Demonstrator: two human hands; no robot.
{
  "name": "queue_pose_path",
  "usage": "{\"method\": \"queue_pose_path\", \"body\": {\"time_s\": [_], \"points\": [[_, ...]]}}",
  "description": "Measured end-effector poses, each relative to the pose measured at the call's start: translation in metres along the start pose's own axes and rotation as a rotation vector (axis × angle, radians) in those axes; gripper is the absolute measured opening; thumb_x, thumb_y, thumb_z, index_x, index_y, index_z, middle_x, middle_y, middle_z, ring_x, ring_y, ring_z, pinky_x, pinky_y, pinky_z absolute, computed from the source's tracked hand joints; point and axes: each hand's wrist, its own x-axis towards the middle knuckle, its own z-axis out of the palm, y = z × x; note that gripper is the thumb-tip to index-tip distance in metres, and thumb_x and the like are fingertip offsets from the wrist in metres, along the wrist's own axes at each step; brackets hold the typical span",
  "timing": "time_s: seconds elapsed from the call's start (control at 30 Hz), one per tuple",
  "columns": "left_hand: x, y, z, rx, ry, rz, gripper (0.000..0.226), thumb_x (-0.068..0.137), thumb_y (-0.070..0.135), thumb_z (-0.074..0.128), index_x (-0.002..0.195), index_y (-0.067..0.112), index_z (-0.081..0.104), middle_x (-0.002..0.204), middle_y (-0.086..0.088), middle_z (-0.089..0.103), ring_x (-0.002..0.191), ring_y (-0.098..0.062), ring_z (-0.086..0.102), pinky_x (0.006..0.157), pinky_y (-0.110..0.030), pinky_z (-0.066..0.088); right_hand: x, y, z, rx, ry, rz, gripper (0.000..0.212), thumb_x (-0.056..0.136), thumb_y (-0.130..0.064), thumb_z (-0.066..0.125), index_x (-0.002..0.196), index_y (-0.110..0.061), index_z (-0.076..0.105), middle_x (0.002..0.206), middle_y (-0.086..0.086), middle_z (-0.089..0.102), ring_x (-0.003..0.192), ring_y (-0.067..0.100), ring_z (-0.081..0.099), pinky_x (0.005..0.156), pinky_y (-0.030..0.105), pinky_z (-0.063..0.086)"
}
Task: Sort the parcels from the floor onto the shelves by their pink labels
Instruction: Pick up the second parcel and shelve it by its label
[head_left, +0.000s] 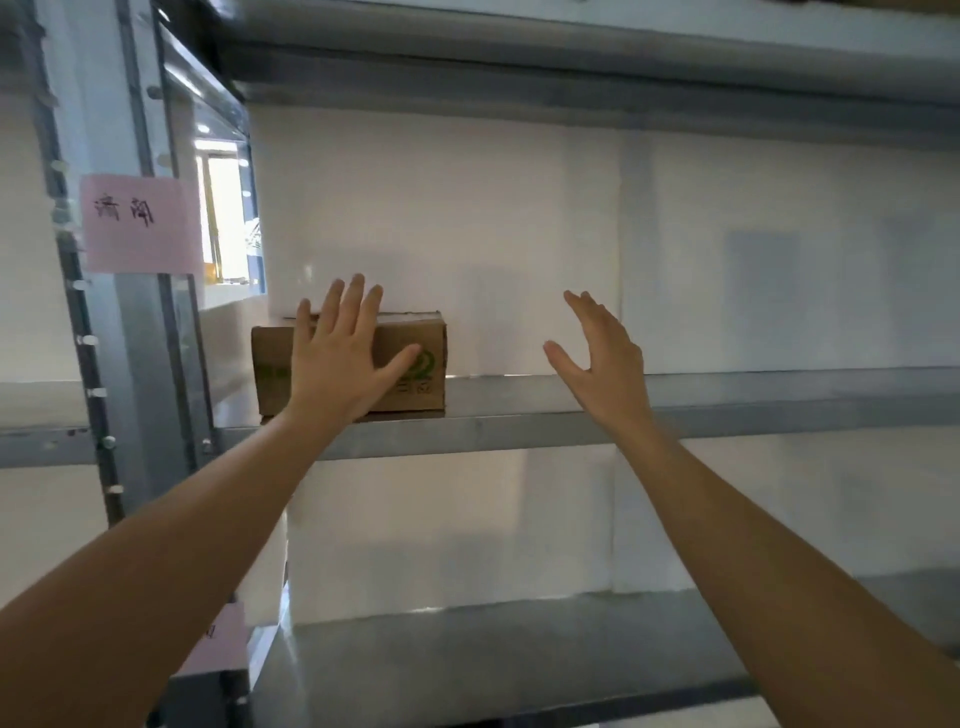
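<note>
A small cardboard box is seen standing on the metal shelf, close to the shelf's left end and near its front edge, with its long axis running left to right along the shelf. Green printing is carried on its front face. A pink label with handwritten characters is fixed to the upright post just left of this level, and a second pink label is partly visible lower down (its writing cannot be read).

The left hand is laid flat against the front of the box, fingers spread and pointing upward, the thumb stretched toward the green logo; nothing is clasped by it. The right hand is held in the air to the right of the box, well apart from it, fingers open and slightly curved, empty.

The relation that matters is this: the box lies directly under the left palm, while the right hand stands off past the box's right end. If the box is to be seated further, it would be judged that a push straight toward the back wall is called for, and the left hand is the nearer one for it. Since the palm bears left of the box's middle, a twist of the box might be risked.

No parcels on the floor are in view, so how much remains cannot be told.
</note>
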Motion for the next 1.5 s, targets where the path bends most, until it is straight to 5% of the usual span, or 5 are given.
{"method": "queue_pose_path", "body": {"time_s": [0.87, 1.5], "points": [[-0.055, 0.468, 0.015, -0.737, -0.134, 0.642, 0.084, 0.081, 0.066, 0.026, 0.146, 0.013, 0.021, 0.156, -0.009, 0.018, 0.143, -0.025, 0.013, 0.114, -0.048, 0.005, -0.25, 0.134, -0.402, -0.872, 0.306, 0.563, 0.06, 0.09, -0.043, 0.051, 0.144, -0.029, 0.029, 0.154, 0.001, 0.029, 0.142, 0.02, 0.025, 0.112, 0.045, 0.021], [-0.129, 0.812, -0.04, -1.181, -0.2, 0.845, 0.09, 0.073, 0.07, 0.017, 0.144, 0.015, 0.029, 0.154, -0.01, 0.025, 0.142, -0.027, 0.018, 0.113, -0.05, 0.01, -0.363, 0.218, -0.627, -1.264, 0.288, 0.857, 0.068, 0.087, -0.045, 0.053, 0.146, -0.029, 0.022, 0.157, 0.001, 0.02, 0.143, 0.023, 0.02, 0.114, 0.045, 0.014]]}}
